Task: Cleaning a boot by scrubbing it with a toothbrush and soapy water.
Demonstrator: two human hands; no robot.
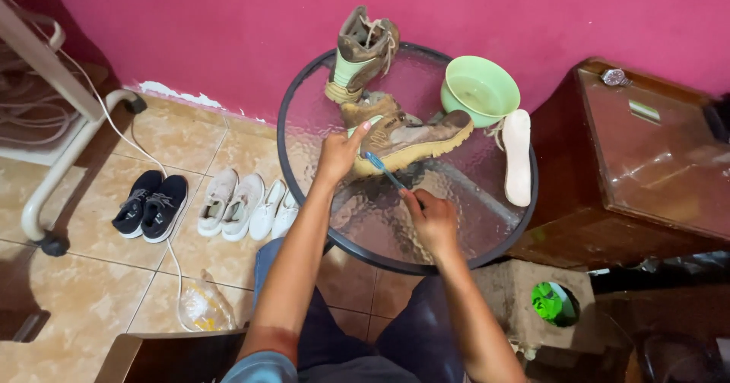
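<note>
A worn brown boot [414, 136] lies on its side on the round glass table [464, 223]. My left hand [340, 152] grips its heel end. My right hand [432, 217] holds a blue toothbrush [382, 169] with the bristle end against the boot's pale sole. A second brown boot [363, 51] stands upright at the table's far edge. A white insole [518, 155] lies to the right, beside a pale green bowl [480, 89].
A dark wooden cabinet [646, 170] with a wristwatch [613, 76] stands on the right. On the tiled floor sit black sneakers [150, 205], beige sneakers [228, 203] and white shoes [275, 210]. A white cable [137, 144] and a plastic bag [201, 305] lie nearby.
</note>
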